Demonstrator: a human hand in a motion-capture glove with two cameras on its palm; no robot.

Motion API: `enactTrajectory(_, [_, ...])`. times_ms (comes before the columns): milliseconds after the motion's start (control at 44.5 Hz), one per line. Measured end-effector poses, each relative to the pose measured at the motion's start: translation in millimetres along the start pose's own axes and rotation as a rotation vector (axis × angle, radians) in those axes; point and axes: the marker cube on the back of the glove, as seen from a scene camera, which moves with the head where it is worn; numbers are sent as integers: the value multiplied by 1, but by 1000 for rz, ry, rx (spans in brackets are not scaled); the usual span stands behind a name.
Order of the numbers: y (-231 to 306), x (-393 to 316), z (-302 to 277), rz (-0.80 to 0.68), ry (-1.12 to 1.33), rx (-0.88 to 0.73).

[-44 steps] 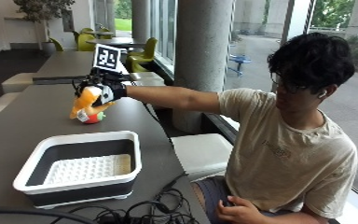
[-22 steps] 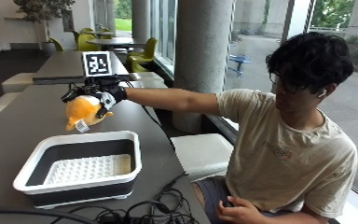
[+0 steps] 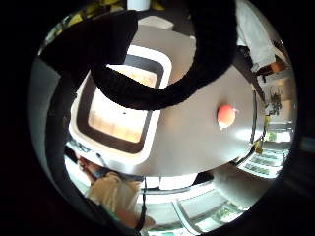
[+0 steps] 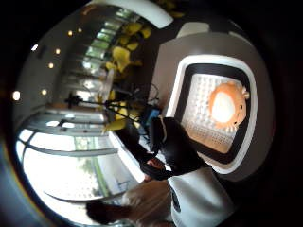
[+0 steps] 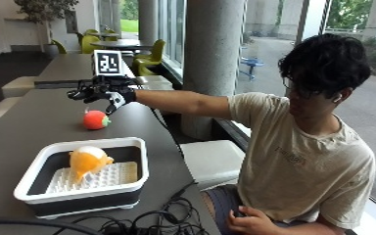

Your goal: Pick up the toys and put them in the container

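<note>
You will find no legible text, label, brand or number; the print on the person's shirt (image 5: 291, 152) is too faint to read

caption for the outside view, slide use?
Open gloved right hand above table; orange plush toy in container, red toy left.

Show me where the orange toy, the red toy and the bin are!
orange plush toy (image 5: 87, 161), outside view, its round body.
red toy (image 5: 95, 119), outside view, its middle.
white and black container (image 5: 137, 166), outside view, its right rim.
</note>
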Motion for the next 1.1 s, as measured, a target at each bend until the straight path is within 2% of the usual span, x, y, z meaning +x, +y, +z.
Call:
enactTrajectory(90, [-6,-10,11,-132,-99,-4])
enactTrajectory(180, [-6,-15,18,-118,-136,-6])
enactTrajectory(292, [-10,-17,24,-192,-91,-11])
enactTrajectory(832, [-16,-13,49,-176,-63,-55])
enactTrajectory(989, [-12,-7,48,-99,-60,-50])
enactTrajectory(1102, [-14,-11,48,-164,-58,-43])
